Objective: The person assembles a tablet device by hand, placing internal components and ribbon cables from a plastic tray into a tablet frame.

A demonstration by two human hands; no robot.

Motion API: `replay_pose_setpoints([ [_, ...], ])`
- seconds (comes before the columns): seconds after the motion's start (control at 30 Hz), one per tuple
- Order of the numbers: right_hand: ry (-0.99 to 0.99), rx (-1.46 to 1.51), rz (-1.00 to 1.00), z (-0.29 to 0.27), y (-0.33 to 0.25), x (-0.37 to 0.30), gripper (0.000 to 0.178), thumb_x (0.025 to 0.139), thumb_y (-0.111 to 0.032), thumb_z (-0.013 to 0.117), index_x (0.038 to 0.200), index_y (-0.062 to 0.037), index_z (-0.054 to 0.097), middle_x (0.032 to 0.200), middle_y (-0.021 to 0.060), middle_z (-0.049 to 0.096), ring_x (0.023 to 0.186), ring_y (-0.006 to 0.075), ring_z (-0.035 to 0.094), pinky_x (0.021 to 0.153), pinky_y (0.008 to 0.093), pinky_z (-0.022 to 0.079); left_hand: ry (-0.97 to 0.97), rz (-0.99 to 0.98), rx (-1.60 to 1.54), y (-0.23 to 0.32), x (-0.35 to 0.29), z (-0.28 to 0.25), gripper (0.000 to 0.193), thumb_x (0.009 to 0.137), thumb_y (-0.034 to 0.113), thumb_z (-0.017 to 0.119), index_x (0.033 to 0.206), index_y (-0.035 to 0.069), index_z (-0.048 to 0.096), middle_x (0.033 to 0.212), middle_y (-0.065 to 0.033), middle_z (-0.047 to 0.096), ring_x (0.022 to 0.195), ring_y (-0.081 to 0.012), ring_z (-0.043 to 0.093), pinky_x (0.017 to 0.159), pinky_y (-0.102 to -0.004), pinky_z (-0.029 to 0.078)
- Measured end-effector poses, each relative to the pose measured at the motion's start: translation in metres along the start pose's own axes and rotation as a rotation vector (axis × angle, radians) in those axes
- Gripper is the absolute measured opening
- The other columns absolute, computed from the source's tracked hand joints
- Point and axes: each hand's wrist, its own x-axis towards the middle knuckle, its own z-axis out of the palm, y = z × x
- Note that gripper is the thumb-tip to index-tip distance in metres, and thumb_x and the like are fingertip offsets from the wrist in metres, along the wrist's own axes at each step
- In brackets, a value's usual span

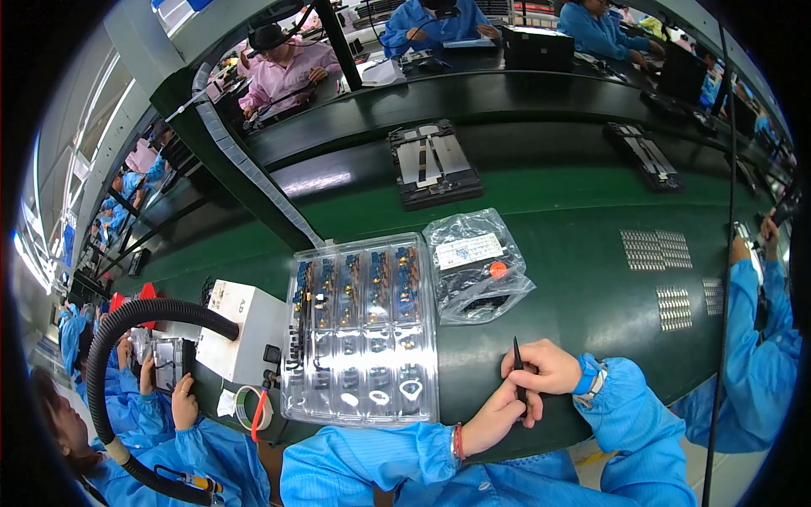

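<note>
My right hand (549, 368) is closed round slim black tweezers (518, 358), whose pointed tip sticks up and away from me. A blue band circles that wrist. My left hand (497, 417) lies just below, against the right one, with its fingers curled in; whatever they hold is hidden. Left of my hands stands a clear plastic tray (429, 372) with rows of small blue, gold and dark parts in its far half and small dark pieces nearer me. Beyond my hands lies a clear plastic bag (473, 300) with a white label, an orange dot and dark contents.
A white box (241, 329), a ribbed black hose (127, 317) and a tape roll (253, 408) stand left. Small metal pieces (655, 250) lie right in groups. Black fixtures (435, 165) sit on the far belt. Co-workers work on both sides and opposite.
</note>
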Motion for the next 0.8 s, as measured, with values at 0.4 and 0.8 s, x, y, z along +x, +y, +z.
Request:
replay_pose_setpoints([
  [0.4,0.016,-0.002,-0.041,-0.0002,-0.0016,0.0007,0.019,0.079,-0.019,0.051,0.086,-0.0021,0.055,0.068,0.0082,0.059,0.059,0.0156,0.057,0.054,0.0262,0.044,0.001,0.0,-0.048,-0.0002,-0.0002,0.0,0.041,0.072,-0.003,0.032,0.113,0.003,0.032,0.079,-0.0075,0.05,0.065,-0.0103,0.048,0.057,-0.0183,0.038],
  [0.8,0.001,-0.007,-0.016,-0.0004,-0.0016,0.0009,0.019,0.079,-0.02,0.051,0.085,-0.0024,0.055,0.069,0.0085,0.058,0.06,0.017,0.057,0.055,0.0267,0.044,-0.01,0.02,-0.017,0.0003,0.0003,-0.0002,0.042,0.07,-0.006,0.032,0.112,0.001,0.032,0.078,-0.0073,0.05,0.064,-0.0095,0.048,0.056,-0.0181,0.038],
])
